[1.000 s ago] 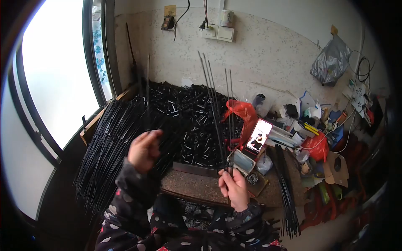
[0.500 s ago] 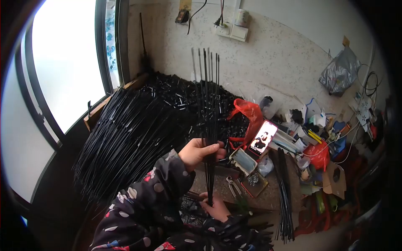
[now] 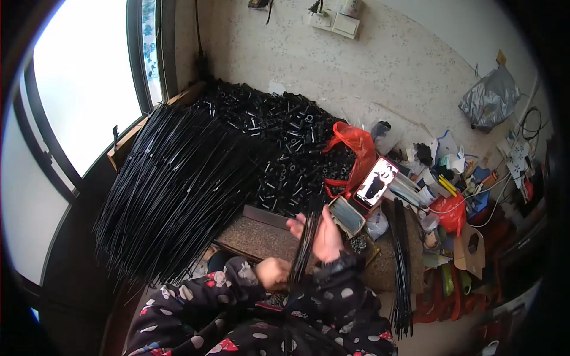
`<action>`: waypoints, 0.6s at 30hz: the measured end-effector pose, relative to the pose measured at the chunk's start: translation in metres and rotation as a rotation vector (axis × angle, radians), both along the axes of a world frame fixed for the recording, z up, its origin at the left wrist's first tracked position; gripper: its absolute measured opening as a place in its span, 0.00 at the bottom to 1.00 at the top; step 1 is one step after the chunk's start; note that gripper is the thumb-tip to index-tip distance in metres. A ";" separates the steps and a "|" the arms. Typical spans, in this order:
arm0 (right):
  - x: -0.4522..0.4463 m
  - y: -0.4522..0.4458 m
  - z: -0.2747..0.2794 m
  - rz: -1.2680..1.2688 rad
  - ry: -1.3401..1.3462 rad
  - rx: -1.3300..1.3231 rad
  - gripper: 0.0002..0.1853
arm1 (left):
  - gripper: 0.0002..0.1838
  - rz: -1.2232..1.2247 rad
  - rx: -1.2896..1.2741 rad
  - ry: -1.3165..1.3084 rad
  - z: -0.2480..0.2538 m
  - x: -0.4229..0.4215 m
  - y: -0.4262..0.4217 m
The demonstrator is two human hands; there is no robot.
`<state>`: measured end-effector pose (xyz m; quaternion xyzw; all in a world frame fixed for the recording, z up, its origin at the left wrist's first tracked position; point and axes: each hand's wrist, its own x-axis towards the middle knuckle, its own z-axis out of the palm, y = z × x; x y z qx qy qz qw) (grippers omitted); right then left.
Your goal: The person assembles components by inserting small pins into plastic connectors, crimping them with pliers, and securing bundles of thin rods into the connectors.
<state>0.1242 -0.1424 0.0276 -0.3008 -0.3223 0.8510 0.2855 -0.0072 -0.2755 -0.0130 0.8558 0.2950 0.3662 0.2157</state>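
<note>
A bundle of thin black rods (image 3: 306,237) stands in front of me, tilted with its top to the right. My left hand (image 3: 272,273) is closed at the lower end of this bundle; its fingertips are partly hidden. Higher up, my right hand (image 3: 327,236) is open around the rods, thumb and fingers apart, with some fingers passing behind them. To the left lies a large mass of similar black rods (image 3: 172,184). Beyond the hands is a heap of small black tubular parts (image 3: 285,142).
A lit phone (image 3: 376,183) leans beside a red plastic bag (image 3: 354,155). Near it sit an open tin (image 3: 347,216) and small metal pieces (image 3: 358,242). Another rod bundle (image 3: 402,267) hangs over the table's front edge (image 3: 380,270). Clutter fills the right; a window (image 3: 89,77) is left.
The bundle has come down and tilted. My left hand has moved from its middle to its lower end, while my right hand has risen from the lower end and opened. The view has shifted slightly.
</note>
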 end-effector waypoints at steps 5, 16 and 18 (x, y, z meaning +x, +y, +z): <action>0.001 -0.012 0.021 0.025 0.051 0.239 0.44 | 0.23 0.272 -0.077 -0.005 -0.047 -0.010 0.020; 0.041 -0.060 0.009 -0.155 -0.044 0.435 0.46 | 0.45 0.084 0.141 0.528 -0.011 -0.017 0.022; 0.034 -0.031 -0.034 -0.391 -0.319 0.230 0.31 | 0.32 -0.135 0.318 0.540 -0.037 -0.015 0.037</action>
